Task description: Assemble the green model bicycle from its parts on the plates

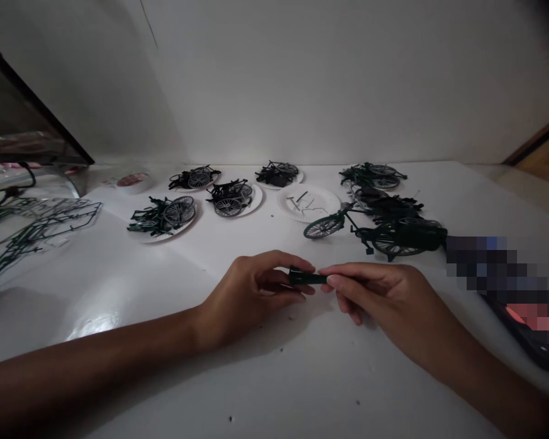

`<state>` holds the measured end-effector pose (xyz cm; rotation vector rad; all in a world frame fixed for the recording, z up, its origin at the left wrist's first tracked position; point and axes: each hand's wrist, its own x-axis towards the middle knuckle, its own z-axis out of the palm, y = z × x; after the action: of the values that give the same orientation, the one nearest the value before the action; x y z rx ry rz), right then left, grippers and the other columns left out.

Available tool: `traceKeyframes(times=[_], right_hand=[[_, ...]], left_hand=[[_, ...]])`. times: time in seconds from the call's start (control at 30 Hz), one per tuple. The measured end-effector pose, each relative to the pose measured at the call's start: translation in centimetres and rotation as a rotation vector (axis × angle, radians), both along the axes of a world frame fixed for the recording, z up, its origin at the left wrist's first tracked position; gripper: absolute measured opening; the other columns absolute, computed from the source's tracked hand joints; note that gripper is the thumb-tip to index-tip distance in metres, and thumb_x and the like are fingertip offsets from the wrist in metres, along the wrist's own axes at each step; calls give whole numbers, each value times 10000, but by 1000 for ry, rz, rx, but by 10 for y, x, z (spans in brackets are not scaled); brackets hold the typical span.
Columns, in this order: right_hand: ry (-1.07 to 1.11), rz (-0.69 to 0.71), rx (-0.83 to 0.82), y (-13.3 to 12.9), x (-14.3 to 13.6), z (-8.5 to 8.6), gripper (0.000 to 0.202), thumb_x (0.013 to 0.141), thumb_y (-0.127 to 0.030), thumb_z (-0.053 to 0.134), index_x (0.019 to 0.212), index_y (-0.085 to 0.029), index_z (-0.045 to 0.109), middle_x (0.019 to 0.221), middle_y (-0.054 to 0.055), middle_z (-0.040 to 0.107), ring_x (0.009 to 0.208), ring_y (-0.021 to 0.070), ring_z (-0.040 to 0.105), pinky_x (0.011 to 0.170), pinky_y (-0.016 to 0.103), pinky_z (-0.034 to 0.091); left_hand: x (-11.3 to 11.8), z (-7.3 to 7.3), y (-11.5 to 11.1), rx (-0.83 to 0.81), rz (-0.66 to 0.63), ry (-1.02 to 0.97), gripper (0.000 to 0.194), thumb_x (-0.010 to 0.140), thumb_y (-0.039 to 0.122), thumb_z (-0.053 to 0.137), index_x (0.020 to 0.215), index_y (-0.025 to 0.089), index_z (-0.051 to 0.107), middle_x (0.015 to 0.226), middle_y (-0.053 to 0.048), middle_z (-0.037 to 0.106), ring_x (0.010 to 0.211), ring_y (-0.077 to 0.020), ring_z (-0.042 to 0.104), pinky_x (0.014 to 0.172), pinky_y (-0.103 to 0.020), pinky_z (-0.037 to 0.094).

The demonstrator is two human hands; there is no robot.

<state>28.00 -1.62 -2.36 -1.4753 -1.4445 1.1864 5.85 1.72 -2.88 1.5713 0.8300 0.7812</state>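
A small dark green piece [305, 277], wide at its left end and narrow toward the right, is held level above the white table. The fingers of my left hand [268, 283] are closed around its wide end. With thumb and fingertips, my right hand [370, 286] pinches the narrow end. Just beyond my hands, a model bicycle [379, 235] stands on the table. What lies under my fingertips on the piece is hidden.
Several white paper plates, one with thin grey parts [293, 213], line the back of the white table [174, 378], some with dark wheels and frame parts. Green wire-like frames [32, 235] lie left. A pixelated phone-like object [531, 347] is right. A wall rises behind.
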Motion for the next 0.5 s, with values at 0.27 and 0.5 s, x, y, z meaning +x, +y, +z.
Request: traceKeyframes(times=[0.27, 0.5], right_hand=[[-10, 50, -14, 2, 3, 0, 273, 855, -448, 704, 950, -204, 782, 586, -16, 622, 505, 104, 518, 494, 248, 403], [4, 80, -12, 2, 6, -1, 283, 866, -433, 708, 1048, -227, 777, 600, -28, 612, 528, 109, 531, 516, 256, 416]], left_hand=[[-2, -4, 0, 301, 15, 82, 195, 902, 201, 707, 1094, 202, 742, 918, -13, 794, 838, -130, 767, 767, -166, 594], [-3, -2, 0, 170, -13, 50, 232, 918, 241, 690, 1132, 153, 706, 936, -39, 791, 868, -149, 769, 825, -197, 612]])
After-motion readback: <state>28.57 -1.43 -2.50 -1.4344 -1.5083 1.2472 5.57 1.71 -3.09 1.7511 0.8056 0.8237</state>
